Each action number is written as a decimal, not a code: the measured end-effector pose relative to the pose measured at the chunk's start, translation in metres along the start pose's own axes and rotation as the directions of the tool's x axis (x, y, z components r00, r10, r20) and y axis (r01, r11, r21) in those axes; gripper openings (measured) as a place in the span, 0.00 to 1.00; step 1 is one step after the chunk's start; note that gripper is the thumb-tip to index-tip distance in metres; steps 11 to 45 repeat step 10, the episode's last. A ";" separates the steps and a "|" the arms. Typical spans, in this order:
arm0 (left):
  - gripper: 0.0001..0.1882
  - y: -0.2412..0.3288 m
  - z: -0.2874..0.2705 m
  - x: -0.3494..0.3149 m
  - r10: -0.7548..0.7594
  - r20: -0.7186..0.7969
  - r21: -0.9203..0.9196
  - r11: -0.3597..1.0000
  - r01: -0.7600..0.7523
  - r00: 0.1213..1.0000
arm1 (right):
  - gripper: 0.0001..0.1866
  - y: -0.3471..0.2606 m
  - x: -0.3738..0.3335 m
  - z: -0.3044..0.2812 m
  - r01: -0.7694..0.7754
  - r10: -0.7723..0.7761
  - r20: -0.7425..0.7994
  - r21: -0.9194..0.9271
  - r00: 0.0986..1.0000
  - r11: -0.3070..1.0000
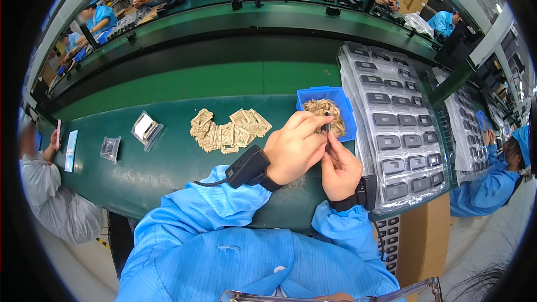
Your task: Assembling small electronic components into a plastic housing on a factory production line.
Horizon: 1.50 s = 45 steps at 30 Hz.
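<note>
My left hand (295, 146) and my right hand (341, 169) meet in front of a blue plastic bin (348, 113). Between their fingertips they grip a small dark part (326, 127), mostly hidden by the fingers. The bin holds crumpled tan scraps (321, 106). Left of my hands, a spread-out pile of flat beige frame-shaped pieces (229, 131) lies on the green table. To the right, clear plastic trays (404, 117) hold rows of dark rectangular parts in their pockets.
Two clear bags (147, 131) (110, 149) and a light blue card (71, 151) lie at the table's left. A raised green conveyor (224, 39) runs across the back. A cardboard box (423, 235) stands below right. Several co-workers sit around.
</note>
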<state>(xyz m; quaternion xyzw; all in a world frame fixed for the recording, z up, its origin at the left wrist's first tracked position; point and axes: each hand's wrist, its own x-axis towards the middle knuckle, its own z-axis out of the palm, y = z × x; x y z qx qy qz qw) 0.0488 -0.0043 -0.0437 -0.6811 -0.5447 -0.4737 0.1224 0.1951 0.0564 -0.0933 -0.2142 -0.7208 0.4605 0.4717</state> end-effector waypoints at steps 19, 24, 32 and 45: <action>0.05 -0.006 -0.003 0.002 -0.302 0.108 -0.299 0.899 0.321 0.947 | 0.22 -0.003 0.002 -0.001 0.032 -0.032 -0.029 0.009 0.999 0.999; 0.05 -0.006 -0.003 0.002 -0.302 0.108 -0.299 0.899 0.321 0.947 | 0.22 -0.003 0.002 -0.001 0.032 -0.032 -0.029 0.009 0.999 0.999; 0.05 -0.006 -0.003 0.002 -0.302 0.108 -0.299 0.899 0.321 0.947 | 0.22 -0.003 0.002 -0.001 0.032 -0.032 -0.029 0.009 0.999 0.999; 0.05 -0.006 -0.003 0.002 -0.302 0.108 -0.299 0.899 0.321 0.947 | 0.22 -0.003 0.002 -0.001 0.032 -0.032 -0.029 0.009 0.999 0.999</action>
